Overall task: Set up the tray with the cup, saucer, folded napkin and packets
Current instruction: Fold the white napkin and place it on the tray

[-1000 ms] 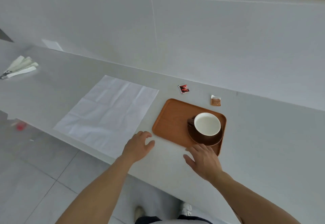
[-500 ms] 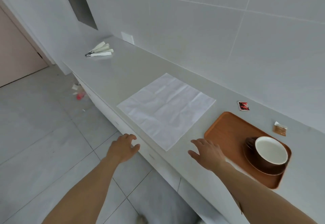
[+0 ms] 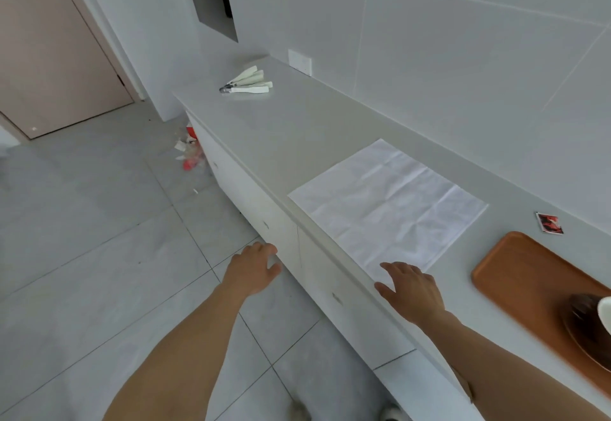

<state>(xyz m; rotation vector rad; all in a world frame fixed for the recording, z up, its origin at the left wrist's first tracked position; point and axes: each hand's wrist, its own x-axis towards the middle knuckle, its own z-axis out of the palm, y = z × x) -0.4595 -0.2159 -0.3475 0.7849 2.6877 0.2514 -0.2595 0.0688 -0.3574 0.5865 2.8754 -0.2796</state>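
A: Any writing you can read?

B: None. The red packet [image 3: 549, 222] lying on the bench [image 3: 297, 129] near the wall has a dark print, but it is too small and blurred to read.

A: And the hands?

B: The right hand [image 3: 411, 290] is palm down over the near corner of the unfolded white napkin [image 3: 388, 204], fingers loosely spread and holding nothing; whether the tips touch the cloth I cannot tell. The left hand [image 3: 253, 270] hangs off the bench edge, over the floor in front of the white cabinet [image 3: 264, 202], fingers relaxed and a little curled, also holding nothing.

A: Where are the rest of the things?

B: The wooden tray [image 3: 525, 275] lies flat to the right of the napkin, close but apart. The brown saucer [image 3: 583, 328] sits at its near right end with the white cup [image 3: 605, 313] on it, both cut off by the frame edge. Far down the bench lies a bundle of white-handled utensils [image 3: 248, 83].
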